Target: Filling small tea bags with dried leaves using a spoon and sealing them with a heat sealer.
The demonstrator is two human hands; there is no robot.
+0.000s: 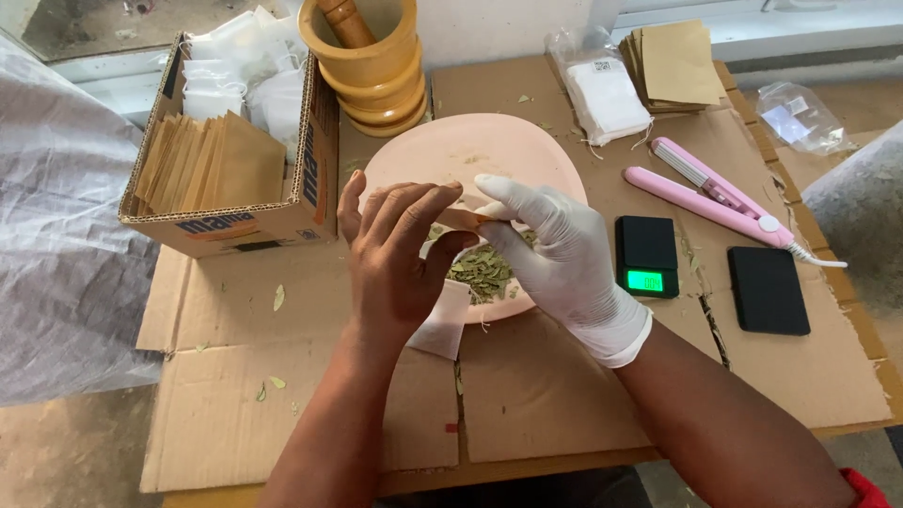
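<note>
Both hands meet over the round pale pink plate (527, 146): the bare left hand (395, 259) pinches the top edge of a small white filter-paper pouch (444, 320) that hangs down below its palm, fingers narrowed on the paper, while the white-gloved right hand (564, 263) has thumb and forefinger closed together at the pouch mouth, seemingly on a small pinch of leaf, though what lies between them is too small to tell. Directly under the fingers sits a heap of dried green leaf pieces (482, 273) on the plate. Filling goes best, I judge, with the mouth held wide and kept over the plate so that strays fall back onto it. Just right of the gloved wrist lies a small black pocket scale with a lit green display (647, 256), then its flat black lid (768, 290) and a pink hinged heat-sealing iron (715, 199). Left of the bare hand stands a corrugated cardboard box of brown and white sachets (235, 221); beyond both hands, a wooden mortar with pestle (372, 56). Open room lies toward the body, on the flattened cardboard sheets (546, 395), whose near edge falls close below the forearms.
</note>
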